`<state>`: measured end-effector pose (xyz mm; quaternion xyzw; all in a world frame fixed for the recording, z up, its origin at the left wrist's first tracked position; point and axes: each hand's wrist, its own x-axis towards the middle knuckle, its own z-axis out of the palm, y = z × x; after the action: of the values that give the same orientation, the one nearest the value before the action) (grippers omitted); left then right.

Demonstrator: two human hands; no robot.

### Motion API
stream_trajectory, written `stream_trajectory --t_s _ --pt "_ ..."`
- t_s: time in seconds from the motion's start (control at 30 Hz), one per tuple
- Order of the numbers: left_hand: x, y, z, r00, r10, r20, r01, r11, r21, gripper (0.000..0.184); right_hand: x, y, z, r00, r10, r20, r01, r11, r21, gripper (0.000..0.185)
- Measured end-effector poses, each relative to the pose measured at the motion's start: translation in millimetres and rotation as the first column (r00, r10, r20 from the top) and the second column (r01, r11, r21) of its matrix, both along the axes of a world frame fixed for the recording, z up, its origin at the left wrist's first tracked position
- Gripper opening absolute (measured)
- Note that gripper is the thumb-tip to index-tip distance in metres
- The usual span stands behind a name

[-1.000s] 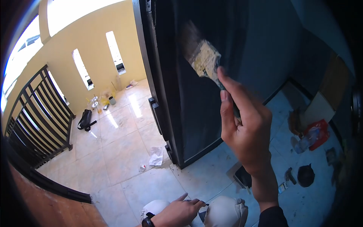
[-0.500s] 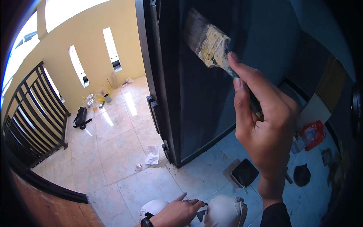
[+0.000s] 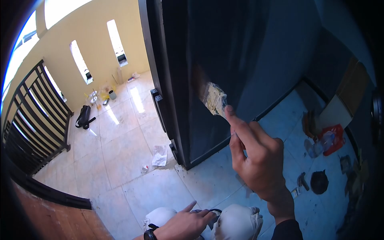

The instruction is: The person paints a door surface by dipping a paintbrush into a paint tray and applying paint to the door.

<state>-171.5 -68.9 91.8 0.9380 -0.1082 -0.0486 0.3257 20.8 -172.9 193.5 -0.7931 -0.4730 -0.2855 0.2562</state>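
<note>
My right hand [image 3: 260,160] is closed round the handle of a paintbrush [image 3: 216,100]. The brush has a paint-crusted ferrule, and its dark bristles lie against the dark door panel [image 3: 224,132], pointing up and left. Low in the view, my left hand [image 3: 186,223] lies over the light-coloured trousers at the knees [image 3: 236,220], its index finger stretched out and the others loosely spread. A dark curved edge [image 3: 216,211] shows beside its fingertips; what it belongs to is mostly hidden. A black watch [image 3: 150,235] is on the left wrist.
On the tiled floor at right are a hammer [image 3: 303,181], a round black object [image 3: 319,182], a red plastic bag [image 3: 334,140] and an open cardboard box [image 3: 348,92]. Left of the door lie a paper sheet [image 3: 159,155] and a black bag [image 3: 83,117], near a metal railing [image 3: 38,120].
My right hand and the brush have moved down and slightly left along the door. The black tray on the floor is now hidden behind my right hand. My left hand stays nearly in place.
</note>
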Motion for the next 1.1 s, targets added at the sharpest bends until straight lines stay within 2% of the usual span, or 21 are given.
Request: stream_trajectory --t_s 0.23,0.33,0.5,0.53,0.57,0.6,0.67,0.73,0.8,0.83,0.9,0.93,1.0,1.1 --pt "-0.3 -1.5 2.2 1.000 0.007 -0.004 -0.007 1.000 -0.008 0.026 0.3 -5.5 -24.5 0.998 0.019 -0.053 -0.023 0.997 -0.078 0.047" --pt "2.5 -1.3 3.5 1.000 -0.011 -0.022 0.011 1.000 0.009 0.026 0.9 -10.5 -27.6 0.994 0.006 -0.107 -0.026 0.982 -0.188 0.045" --pt "8.1 0.4 1.4 0.999 -0.019 -0.045 0.021 1.000 0.023 0.027 2.2 -13.0 -9.1 0.980 0.023 -0.198 -0.083 0.949 -0.303 0.041" --pt "12.3 2.8 3.9 0.989 -0.060 -0.133 0.065 0.997 0.035 0.032 3.1 -11.6 -2.2 0.980 0.022 -0.198 -0.083 0.948 -0.306 0.041" --pt "14.8 3.9 4.6 0.970 -0.100 -0.220 0.112 0.993 0.042 0.038 3.9 -9.0 5.7 0.989 0.030 -0.143 -0.067 0.962 -0.264 0.040" --pt "14.9 4.3 1.8 0.970 -0.103 -0.221 0.114 0.993 0.038 0.038 4.3 -6.3 14.8 0.996 0.035 -0.087 -0.053 0.974 -0.221 0.039" --pt "14.1 5.7 -4.3 0.970 -0.107 -0.220 0.113 0.994 0.013 0.039 3.1 -1.8 34.7 0.996 0.026 -0.090 -0.044 0.978 -0.205 0.036" --pt "12.0 5.3 -5.6 0.975 -0.104 -0.196 0.109 0.994 0.015 0.039 3.1 0.8 47.4 1.000 0.028 0.006 -0.027 0.993 -0.114 0.035" --pt "10.0 5.3 -6.0 0.980 -0.099 -0.173 0.104 0.994 0.017 0.039 1.1 -2.1 61.9 1.000 0.016 0.010 -0.015 0.991 -0.130 0.035" --pt "9.4 5.7 -6.1 0.982 -0.095 -0.164 0.098 0.995 0.009 0.038 2.0 -2.2 65.6 0.992 0.024 0.121 -0.016 0.998 -0.065 0.035" --pt "8.6 5.8 -5.9 0.983 -0.091 -0.156 0.092 0.996 -0.002 0.038 8.2 2.4 68.8 0.973 0.024 0.228 -0.024 1.000 -0.001 0.035" --pt "8.4 5.6 -5.6 0.980 -0.095 -0.172 0.097 0.995 0.003 0.038 13.9 7.3 67.8 0.938 0.094 0.333 -0.132 0.987 0.094 0.035" --pt "8.5 4.9 -5.3 0.977 -0.101 -0.188 0.104 0.995 0.007 0.038 17.4 8.3 60.4 0.886 0.149 0.439 -0.246 0.954 0.174 0.036" --pt "7.4 3.9 -2.8 0.978 -0.096 -0.187 0.100 0.995 0.011 0.035 6.0 -0.3 34.1 0.975 0.070 0.212 -0.106 0.981 0.163 0.037"
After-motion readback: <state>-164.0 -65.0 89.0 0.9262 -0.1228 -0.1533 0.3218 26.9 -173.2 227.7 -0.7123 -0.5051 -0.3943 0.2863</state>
